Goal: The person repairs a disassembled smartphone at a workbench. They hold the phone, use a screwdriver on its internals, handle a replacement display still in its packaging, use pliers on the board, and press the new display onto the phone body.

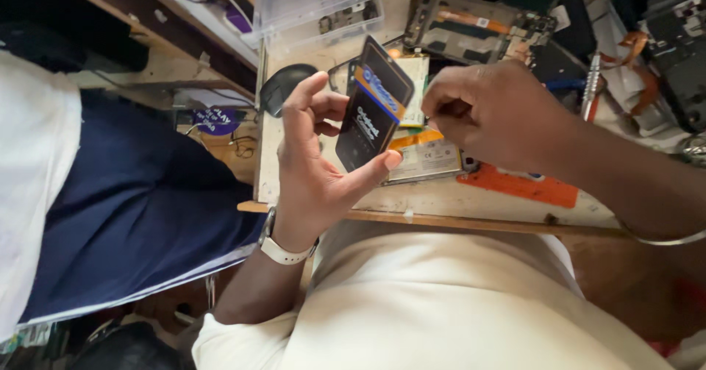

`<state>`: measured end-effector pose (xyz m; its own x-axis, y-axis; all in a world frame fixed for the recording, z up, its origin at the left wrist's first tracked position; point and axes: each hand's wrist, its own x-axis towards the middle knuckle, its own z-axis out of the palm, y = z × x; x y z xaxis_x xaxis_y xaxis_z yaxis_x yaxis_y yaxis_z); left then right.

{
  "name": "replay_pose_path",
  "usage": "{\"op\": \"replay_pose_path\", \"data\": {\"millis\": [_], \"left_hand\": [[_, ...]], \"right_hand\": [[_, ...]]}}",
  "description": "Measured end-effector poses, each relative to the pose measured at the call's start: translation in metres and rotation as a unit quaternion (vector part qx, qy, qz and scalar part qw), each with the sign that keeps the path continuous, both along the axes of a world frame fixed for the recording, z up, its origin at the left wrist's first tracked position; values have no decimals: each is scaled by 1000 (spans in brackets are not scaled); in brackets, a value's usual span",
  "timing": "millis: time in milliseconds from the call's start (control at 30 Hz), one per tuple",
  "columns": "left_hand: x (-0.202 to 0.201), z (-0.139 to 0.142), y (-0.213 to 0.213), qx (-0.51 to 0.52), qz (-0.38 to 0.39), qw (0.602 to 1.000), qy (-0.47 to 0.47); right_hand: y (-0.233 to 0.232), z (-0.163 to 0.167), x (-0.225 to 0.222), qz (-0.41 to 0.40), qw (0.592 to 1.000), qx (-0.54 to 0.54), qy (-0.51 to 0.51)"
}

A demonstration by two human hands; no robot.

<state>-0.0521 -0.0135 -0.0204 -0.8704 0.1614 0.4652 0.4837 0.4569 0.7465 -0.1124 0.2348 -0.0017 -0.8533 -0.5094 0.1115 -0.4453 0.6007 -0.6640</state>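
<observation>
Glossy black flat part, smooth film-like face. Beside it: worn, scuffed wooden bench; clear hard plastic box; matt orange mat; shiny metal tool; matt white cloth trousers.

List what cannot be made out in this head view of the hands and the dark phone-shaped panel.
- Right hand fingertips: curled inward, so whether they pinch anything is hidden.
- Flat dark rectangular panel with orange-and-blue sticker, held in the left hand: its far face is turned away.
- Flat silver battery-like pack on the wooden bench: partly covered by panel and right hand.
- Clear plastic compartment box: contents too small, top cut off by the edge.
</observation>
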Motion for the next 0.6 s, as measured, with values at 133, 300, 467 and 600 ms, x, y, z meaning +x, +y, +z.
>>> {"op": "replay_pose_path", "data": {"millis": [133, 300, 467, 600], "left_hand": [[-13, 0, 10, -43, -29, 999, 0], [-18, -3, 20, -47, -46, 998, -13], [-18, -4, 26, -68, -38, 997, -29], [-18, -5, 25, -72, -47, 996, -35]], "right_hand": [[13, 2, -3, -5, 998, 56, -10], [14, 2, -3, -38, 994, 76, -70], [12, 3, 1, -68, 979, 108, -160], [18, -2, 2, 5, 992, 117, -38]]}}
